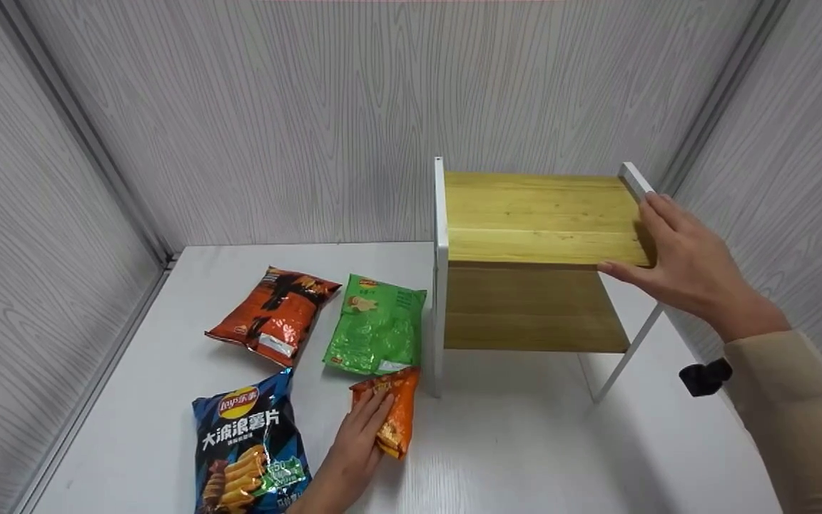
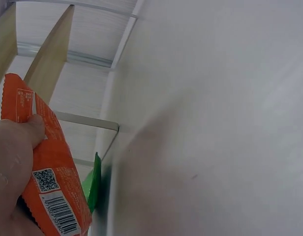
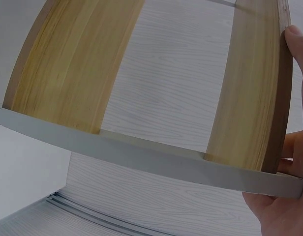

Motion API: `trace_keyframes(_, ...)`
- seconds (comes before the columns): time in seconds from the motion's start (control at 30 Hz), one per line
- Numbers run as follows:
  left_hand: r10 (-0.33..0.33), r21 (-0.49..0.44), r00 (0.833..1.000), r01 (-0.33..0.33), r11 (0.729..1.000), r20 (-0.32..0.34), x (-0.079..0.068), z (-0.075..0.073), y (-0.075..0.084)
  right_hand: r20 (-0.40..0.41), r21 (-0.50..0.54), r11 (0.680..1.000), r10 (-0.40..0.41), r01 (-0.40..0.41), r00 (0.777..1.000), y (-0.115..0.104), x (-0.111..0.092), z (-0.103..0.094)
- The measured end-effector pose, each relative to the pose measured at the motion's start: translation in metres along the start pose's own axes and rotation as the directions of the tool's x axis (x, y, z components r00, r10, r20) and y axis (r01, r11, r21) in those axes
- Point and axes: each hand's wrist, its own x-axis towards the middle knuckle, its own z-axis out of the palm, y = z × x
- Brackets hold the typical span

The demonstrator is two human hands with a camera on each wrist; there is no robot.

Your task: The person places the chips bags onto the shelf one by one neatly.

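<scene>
My left hand (image 1: 355, 446) holds a small orange snack bag (image 1: 401, 414), just above or on the table in front of the shelf's left side. In the left wrist view the thumb presses the orange bag's back (image 2: 55, 162), which carries a QR code and barcode. My right hand (image 1: 696, 264) grips the upper right front corner of a two-tier wooden shelf (image 1: 539, 214) with a white frame. From the right wrist, the thumb lies on the top board's edge (image 3: 284, 98) and other fingers reach around the frame bar (image 3: 141, 156).
Left of the shelf lie a green chip bag (image 1: 375, 328), a red-and-black bag (image 1: 275, 314) and, nearer, a blue-and-black chip bag (image 1: 247, 442). All are on the white table (image 1: 511, 442). Wood-grain panels (image 1: 311, 121) enclose the back and sides.
</scene>
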Motion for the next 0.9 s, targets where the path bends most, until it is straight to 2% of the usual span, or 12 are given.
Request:
trace_keyframes(0.23,-0.049,-0.069,0.999,0.048,0.996,-0.007,0.005,-0.016,0.005,0.000,-0.001,1.000,0.004,-0.004,1.000,0.000,0.000,0.000)
trace_keyframes(0.47,0.006,-0.014,0.997,-0.007,1.000,-0.080,0.013,-0.029,0.005,0.000,0.001,1.000,0.010,-0.010,1.000,-0.001,0.000,0.001)
trace_keyframes(0.67,0.049,0.020,0.988,-0.047,0.999,-0.147,0.020,-0.042,0.005,-0.003,-0.008,1.000,0.014,-0.014,1.000,-0.002,0.001,0.002)
trace_keyframes(0.9,0.063,0.014,0.984,-0.061,0.998,-0.167,0.033,-0.061,0.010,0.005,-0.017,0.999,0.029,-0.028,1.000,-0.004,0.002,0.003)
